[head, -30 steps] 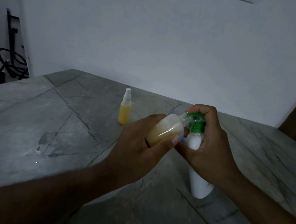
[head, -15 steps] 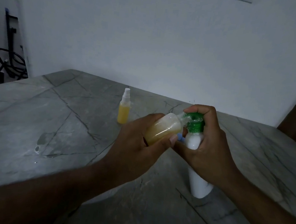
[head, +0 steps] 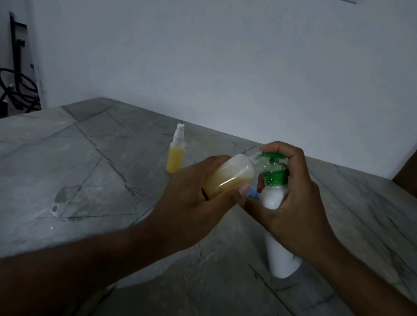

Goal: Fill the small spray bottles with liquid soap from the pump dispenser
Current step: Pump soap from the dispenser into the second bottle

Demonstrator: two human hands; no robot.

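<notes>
Beyond the left hand [head: 195, 203], a capped spray bottle [head: 176, 153] stood on the grey veined stone table [head: 63, 163] below a white wall [head: 209, 55]. That hand gripped a tilted, half-filled small bottle [head: 228, 176], mouth at the green pump spout. The right hand [head: 295, 202] clasped the white pump dispenser [head: 282, 257], fingers over its pump head.

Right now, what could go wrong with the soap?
The left hand holds the small bottle tilted against the green pump, so soap could miss its narrow mouth and drip onto the table. The right hand pressing down could also tip the tall dispenser. Soapy fingers might let the bottle slip.
</notes>
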